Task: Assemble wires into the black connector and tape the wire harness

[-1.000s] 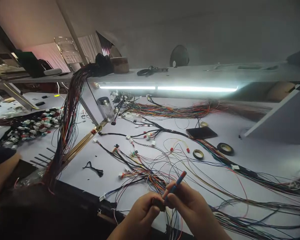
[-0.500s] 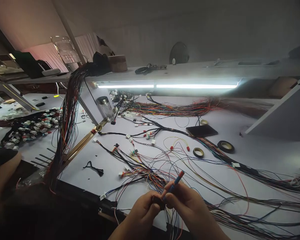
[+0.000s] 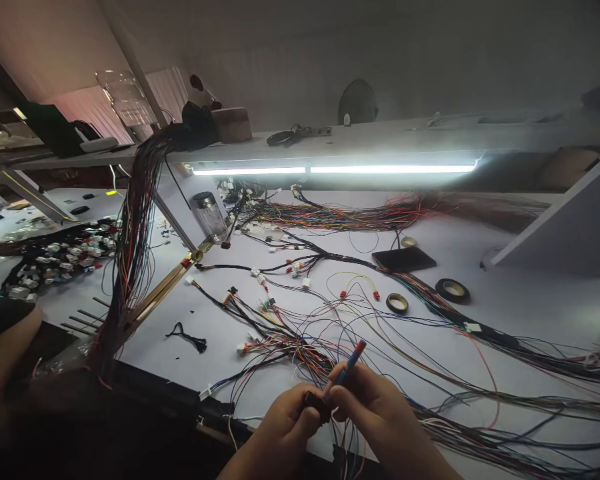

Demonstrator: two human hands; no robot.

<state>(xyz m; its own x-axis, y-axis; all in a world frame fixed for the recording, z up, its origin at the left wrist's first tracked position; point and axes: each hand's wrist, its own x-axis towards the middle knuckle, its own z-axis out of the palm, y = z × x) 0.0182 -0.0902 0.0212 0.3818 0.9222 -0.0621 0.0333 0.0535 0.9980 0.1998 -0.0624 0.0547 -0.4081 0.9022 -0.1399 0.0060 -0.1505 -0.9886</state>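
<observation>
Near the front edge of the table my left hand [image 3: 291, 421] is closed around a small dark connector [image 3: 317, 405]. My right hand [image 3: 367, 407] pinches a slim blue tool with a red end [image 3: 353, 360], tilted up and to the right. The tool's lower end meets the connector, but the fingers hide its tip. Several wires hang below the hands. Just beyond the hands lies a wire harness [image 3: 300, 347], its branches ending in small white and coloured connectors.
Rolls of black tape [image 3: 453, 291] and a dark flat device [image 3: 404, 259] lie at the right. A glass jar [image 3: 211, 217] stands by the shelf post. A thick wire bundle [image 3: 143, 200] hangs from the shelf [image 3: 380, 141]. Another person's arm [image 3: 10, 347] is at the left.
The blue tool has shifted very slightly left and stands a touch steeper. Both hands keep their hold in nearly the same place; the view has moved a little.
</observation>
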